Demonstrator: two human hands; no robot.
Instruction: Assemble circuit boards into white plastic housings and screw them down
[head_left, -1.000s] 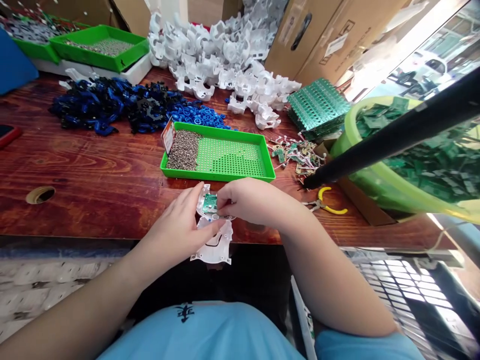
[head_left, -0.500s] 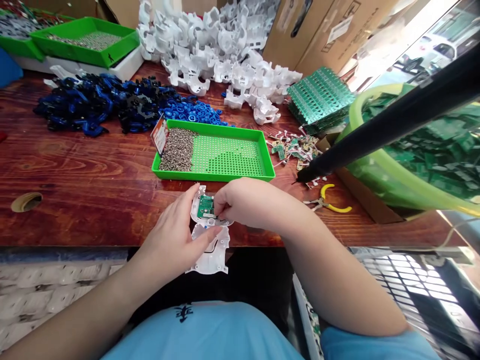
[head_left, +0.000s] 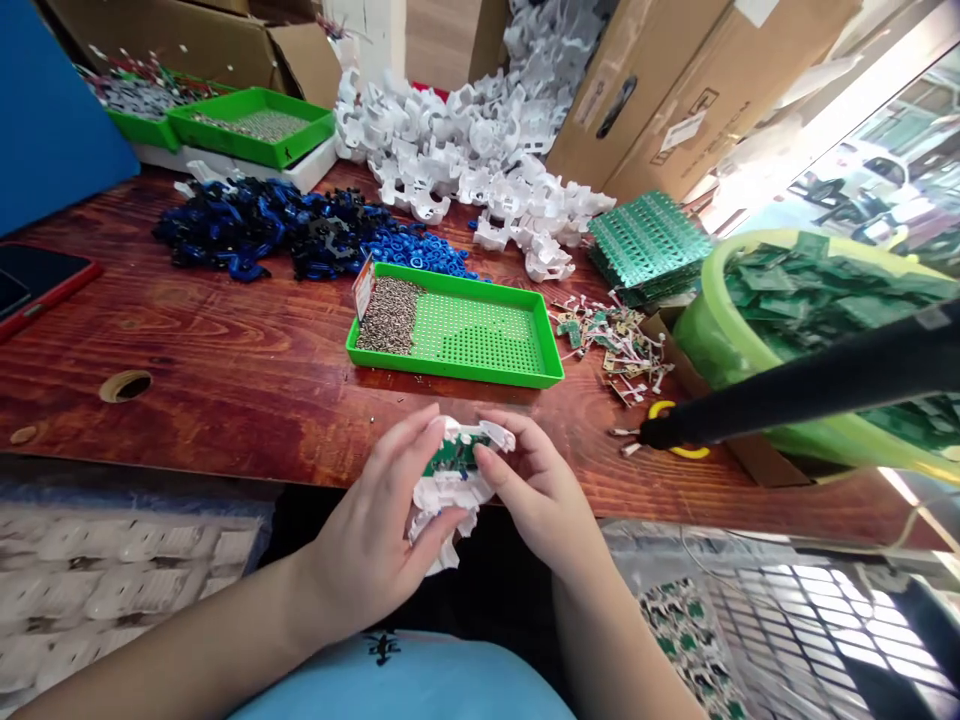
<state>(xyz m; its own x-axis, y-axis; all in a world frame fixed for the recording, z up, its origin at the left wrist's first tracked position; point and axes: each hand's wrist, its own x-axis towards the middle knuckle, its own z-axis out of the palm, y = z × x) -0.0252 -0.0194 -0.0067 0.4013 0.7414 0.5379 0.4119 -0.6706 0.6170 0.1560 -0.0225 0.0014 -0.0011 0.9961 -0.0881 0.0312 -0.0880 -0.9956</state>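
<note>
one white casing (head_left: pixel 444 493), with one green board (head_left: pixel 442 458) inside, is held on the near side of the screw tray (head_left: pixel 457 372). it is clamped by the fingers and thumb of the left hand (head_left: pixel 375 525); its right edge is pinched by the right hand (head_left: pixel 538 490). one pair of pliers (head_left: pixel 690 453) and one bucket (head_left: pixel 697 345) are seen right of the tray.

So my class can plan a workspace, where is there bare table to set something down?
Widest: left, between the phone and green tray, around the hole. Smaller: between the right hand and pliers. Crowded: the back, under white shells.
</note>
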